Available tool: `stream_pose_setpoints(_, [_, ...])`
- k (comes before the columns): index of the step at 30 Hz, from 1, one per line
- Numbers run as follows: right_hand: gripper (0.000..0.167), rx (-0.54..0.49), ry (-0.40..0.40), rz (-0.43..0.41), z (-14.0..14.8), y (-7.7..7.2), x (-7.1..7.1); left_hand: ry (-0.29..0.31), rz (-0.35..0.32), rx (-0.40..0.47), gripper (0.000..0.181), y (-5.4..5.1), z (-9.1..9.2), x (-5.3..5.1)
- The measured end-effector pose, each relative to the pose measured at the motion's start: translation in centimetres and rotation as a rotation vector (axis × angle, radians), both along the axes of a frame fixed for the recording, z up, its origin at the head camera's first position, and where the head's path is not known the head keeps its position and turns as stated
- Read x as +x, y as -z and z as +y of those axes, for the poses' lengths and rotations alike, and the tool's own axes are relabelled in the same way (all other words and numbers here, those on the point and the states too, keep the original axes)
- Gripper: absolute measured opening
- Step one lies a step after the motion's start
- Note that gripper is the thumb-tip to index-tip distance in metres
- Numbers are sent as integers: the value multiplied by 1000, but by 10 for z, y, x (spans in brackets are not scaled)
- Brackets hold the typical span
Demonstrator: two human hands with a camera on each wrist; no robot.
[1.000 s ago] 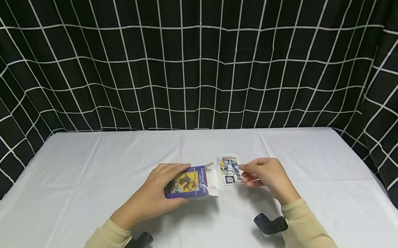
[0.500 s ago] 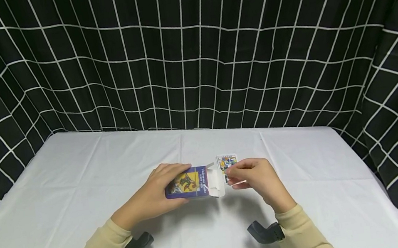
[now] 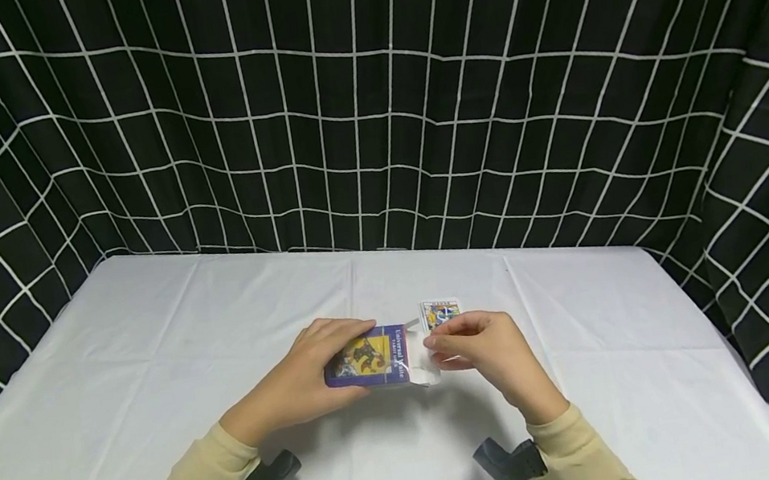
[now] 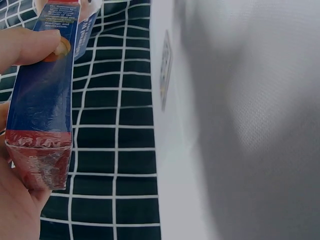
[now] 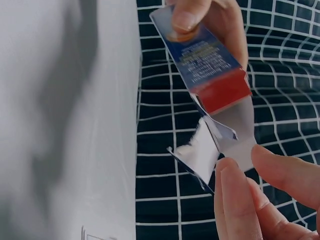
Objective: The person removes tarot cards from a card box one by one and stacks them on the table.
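Observation:
My left hand grips a blue tarot card box around its closed end, above the white cloth. The box's mouth points right, with its white flaps sticking out; a red band edges the mouth in the right wrist view. At the mouth, my right hand pinches the long white lid flap between thumb and fingertips. Just behind the right hand, a small stack of tarot cards lies face up on the cloth, its lower part hidden by the fingers.
A white cloth covers the table. Black curtains with a white grid stand behind and on both sides. A dark wrist-worn device sits at the left wrist, and another dark device at the right.
My right hand has moved left from the card stack to the box's flap, leaving the cards on the cloth. The left hand and box have barely moved.

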State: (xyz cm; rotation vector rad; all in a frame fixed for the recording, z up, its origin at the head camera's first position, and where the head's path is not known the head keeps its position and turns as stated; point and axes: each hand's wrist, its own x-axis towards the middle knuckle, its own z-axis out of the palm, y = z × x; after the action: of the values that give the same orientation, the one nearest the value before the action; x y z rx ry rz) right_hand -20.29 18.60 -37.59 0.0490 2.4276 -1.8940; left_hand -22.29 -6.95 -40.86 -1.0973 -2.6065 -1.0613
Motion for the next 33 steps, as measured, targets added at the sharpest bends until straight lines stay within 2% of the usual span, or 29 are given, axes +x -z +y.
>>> stream_pose_setpoints(16, [24, -23, 3, -10, -13, 7, 1, 20, -12, 8, 75, -3, 2, 5])
stream_pose_setpoints(27, [17, 60, 77, 7, -19, 11, 3, 36, -8, 13, 75, -4, 4, 8])
stream_pose_setpoints(33, [16, 73, 73, 11, -18, 10, 2, 35, 1, 12, 75, -3, 5, 8])
